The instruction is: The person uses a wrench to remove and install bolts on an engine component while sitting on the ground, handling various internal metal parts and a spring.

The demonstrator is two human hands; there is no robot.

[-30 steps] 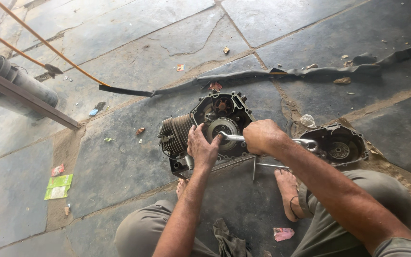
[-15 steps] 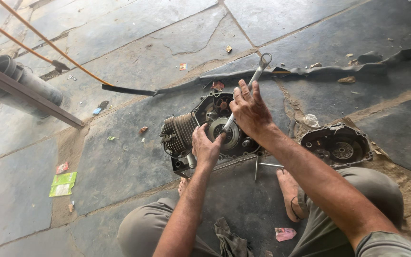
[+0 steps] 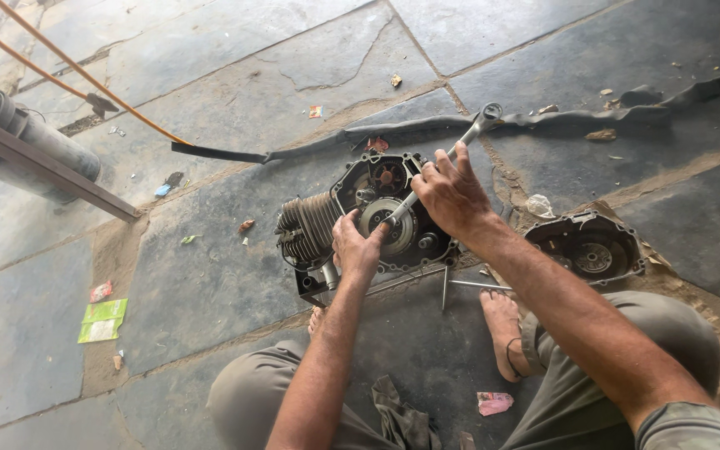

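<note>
Grey stone slabs run under everything, with a green wrapper (image 3: 102,320) lying far to your left and a grey pipe (image 3: 31,142) beyond it. Nearer the middle, the finned engine block (image 3: 352,218) sits on the floor between your knees; it looks heavy, rigid metal, greasy enough to slip, so steady it by the casing edge rather than the thin fins. Your left hand (image 3: 355,247) presses on the round hub, fingers curled against it. Your right hand (image 3: 452,196) is closed around the shaft of the wrench (image 3: 452,152), which is stiff steel and angled up to the right; grip it farther out for leverage. The detached side cover (image 3: 589,247) rests just right of your forearm.
</note>
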